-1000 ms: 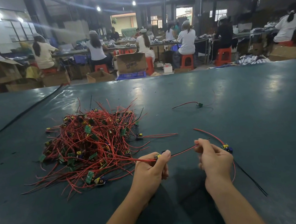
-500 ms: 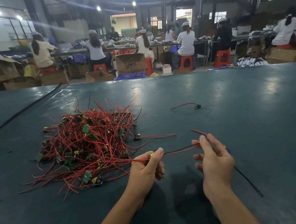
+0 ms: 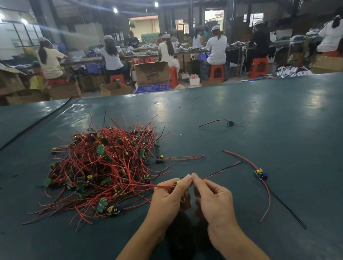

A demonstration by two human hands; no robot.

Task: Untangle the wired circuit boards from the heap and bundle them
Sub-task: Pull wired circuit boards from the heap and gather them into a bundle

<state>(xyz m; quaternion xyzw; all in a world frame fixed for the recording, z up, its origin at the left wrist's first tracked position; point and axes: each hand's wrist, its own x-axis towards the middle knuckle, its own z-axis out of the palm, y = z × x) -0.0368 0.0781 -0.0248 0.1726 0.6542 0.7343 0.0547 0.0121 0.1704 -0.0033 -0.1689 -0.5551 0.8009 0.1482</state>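
Observation:
A tangled heap (image 3: 102, 170) of small green circuit boards with red and black wires lies on the dark green table, left of centre. My left hand (image 3: 169, 200) pinches one small board at the heap's near right edge, its red wire still running back into the heap. Right beside it, my right hand (image 3: 212, 197) pinches the red and black wires (image 3: 222, 170) that lead off to the right from that board. Fingertips of both hands nearly touch.
One freed board with long red and black wires (image 3: 261, 175) lies to the right of my hands. Another wired board (image 3: 230, 123) sits farther back right. Beyond the table's far edge (image 3: 182, 87), people sit on red stools among cardboard boxes.
My right hand has slid left along the wires until it meets my left hand at the board. The freed board on the right now lies uncovered on the table.

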